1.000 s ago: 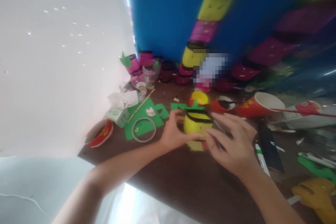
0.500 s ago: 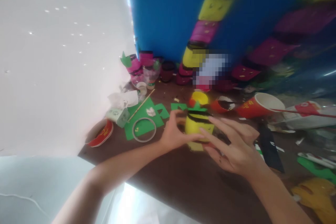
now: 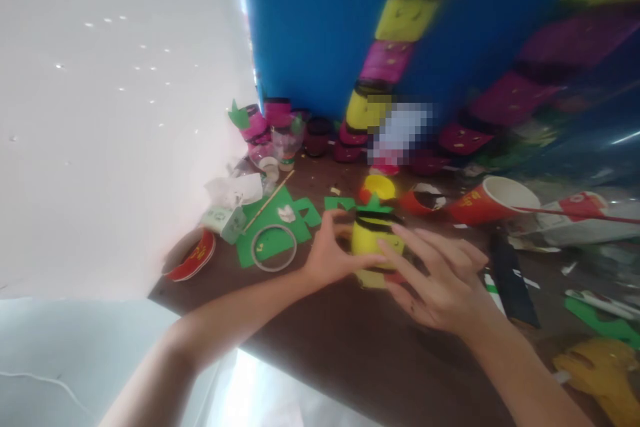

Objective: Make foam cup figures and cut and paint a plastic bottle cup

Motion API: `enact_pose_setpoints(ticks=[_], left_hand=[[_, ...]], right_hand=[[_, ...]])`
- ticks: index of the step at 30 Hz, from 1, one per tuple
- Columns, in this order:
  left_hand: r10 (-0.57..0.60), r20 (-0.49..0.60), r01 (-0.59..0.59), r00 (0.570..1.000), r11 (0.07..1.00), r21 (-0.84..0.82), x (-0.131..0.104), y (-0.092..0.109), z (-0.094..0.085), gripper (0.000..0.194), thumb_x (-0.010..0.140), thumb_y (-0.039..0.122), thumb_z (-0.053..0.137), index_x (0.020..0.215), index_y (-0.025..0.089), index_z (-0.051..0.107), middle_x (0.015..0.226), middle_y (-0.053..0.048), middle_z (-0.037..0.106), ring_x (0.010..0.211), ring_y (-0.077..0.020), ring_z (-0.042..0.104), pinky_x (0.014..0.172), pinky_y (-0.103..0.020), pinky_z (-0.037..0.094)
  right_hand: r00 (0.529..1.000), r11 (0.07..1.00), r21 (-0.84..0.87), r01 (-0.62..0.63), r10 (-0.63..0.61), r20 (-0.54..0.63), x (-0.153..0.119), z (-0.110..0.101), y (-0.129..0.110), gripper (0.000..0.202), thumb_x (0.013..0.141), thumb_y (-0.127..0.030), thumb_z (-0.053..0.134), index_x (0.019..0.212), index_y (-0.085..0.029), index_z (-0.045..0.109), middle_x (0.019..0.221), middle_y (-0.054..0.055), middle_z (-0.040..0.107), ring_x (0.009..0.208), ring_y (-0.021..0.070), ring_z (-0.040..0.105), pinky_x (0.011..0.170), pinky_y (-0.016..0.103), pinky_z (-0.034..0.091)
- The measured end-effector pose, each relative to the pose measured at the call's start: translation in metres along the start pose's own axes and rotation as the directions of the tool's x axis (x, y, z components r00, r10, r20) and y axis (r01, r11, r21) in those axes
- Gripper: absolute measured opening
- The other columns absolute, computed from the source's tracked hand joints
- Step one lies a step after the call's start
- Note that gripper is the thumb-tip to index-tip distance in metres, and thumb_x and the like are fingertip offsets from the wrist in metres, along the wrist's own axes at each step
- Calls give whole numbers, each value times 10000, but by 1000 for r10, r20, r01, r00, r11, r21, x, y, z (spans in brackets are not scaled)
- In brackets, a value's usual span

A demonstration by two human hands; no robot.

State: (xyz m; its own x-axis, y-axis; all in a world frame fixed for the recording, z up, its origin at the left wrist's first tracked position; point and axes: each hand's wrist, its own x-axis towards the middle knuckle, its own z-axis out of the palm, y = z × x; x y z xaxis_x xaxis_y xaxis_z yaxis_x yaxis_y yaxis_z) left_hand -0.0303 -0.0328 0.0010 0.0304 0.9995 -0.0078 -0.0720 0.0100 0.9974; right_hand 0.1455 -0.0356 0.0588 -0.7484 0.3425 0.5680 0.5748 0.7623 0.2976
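A yellow cup with a black band round its top and green pointed leaves stands low over the brown table. My left hand is closed round the left side of this cup, its thumb lying across the front. From the right, my right hand reaches in with fingertips against the cup's front and right side, its fingers partly spread. A pale yellow piece shows under the cup. The far side of the cup is hidden.
Green sheets lie at left with a grey ring and a thin stick. Behind stand a red-and-yellow cup and a large red paper cup. Yellow and magenta cup stacks rise before a blue wall. A yellow glue gun-like object lies right.
My right hand has shifted slightly left along the cup. The cup and my left hand stay almost in place; the view has moved very slightly.
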Motion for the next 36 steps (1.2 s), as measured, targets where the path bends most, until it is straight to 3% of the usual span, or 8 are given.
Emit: enact_pose_setpoints(ticks=[6, 14, 22, 25, 30, 36], left_hand=[[-6, -19, 5, 1000, 999, -32, 2, -3, 0, 864, 475, 359, 836, 1171, 214, 345, 910, -54, 622, 892, -227, 632, 828, -427, 484], [-15, -25, 14, 1000, 999, -42, 2, -3, 1, 825, 480, 374, 832, 1133, 223, 349, 909, -57, 641, 890, -228, 637, 817, -422, 494], [2, -25, -2, 1000, 1000, -12, 0, 0, 1, 816, 491, 375, 828, 1134, 226, 348, 918, -57, 638, 899, -225, 638, 823, -417, 490], [5, -31, -5, 1000, 1000, -7, 0, 0, 1, 808, 490, 383, 826, 1125, 225, 352, 918, -57, 637, 908, -228, 636, 829, -416, 485], [-3, -33, 1, 999, 999, -33, 3, -3, 1, 812, 480, 360, 834, 1111, 220, 342, 880, -44, 649, 895, -226, 643, 844, -419, 478], [-6, -28, 5, 1000, 999, -32, 2, -1, 1, 783, 510, 354, 822, 1112, 221, 339, 904, -50, 647, 914, -224, 640, 842, -407, 482]], right_hand=[[997, 997, -10, -75, 75, 24, -1, 2, -6, 475, 815, -367, 515, 1257, -192, 527, 1244, 148, 548, 1066, 305, 489, 837, 437, 353], [984, 981, 80, -175, 176, -3, -11, 3, -7, 526, 821, -326, 434, 1338, -230, 443, 1370, 169, 375, 1076, 371, 468, 820, 518, 384], [984, 978, 108, -177, 173, 44, -11, 4, -3, 417, 811, -350, 478, 1207, -264, 575, 1365, 125, 413, 1118, 364, 451, 858, 530, 362], [980, 966, 167, -196, 200, -8, -9, -1, -2, 361, 804, -310, 479, 1141, -268, 602, 1311, 113, 469, 1103, 354, 471, 855, 532, 366], [877, 851, 333, -405, 465, -121, 1, -3, -8, 204, 741, -164, 600, 920, -262, 593, 1110, 90, 604, 1048, 316, 530, 882, 522, 397], [754, 598, 635, -489, 656, -37, 11, 5, -12, 131, 764, -166, 620, 762, -249, 518, 944, 55, 663, 1030, 265, 569, 881, 510, 443]])
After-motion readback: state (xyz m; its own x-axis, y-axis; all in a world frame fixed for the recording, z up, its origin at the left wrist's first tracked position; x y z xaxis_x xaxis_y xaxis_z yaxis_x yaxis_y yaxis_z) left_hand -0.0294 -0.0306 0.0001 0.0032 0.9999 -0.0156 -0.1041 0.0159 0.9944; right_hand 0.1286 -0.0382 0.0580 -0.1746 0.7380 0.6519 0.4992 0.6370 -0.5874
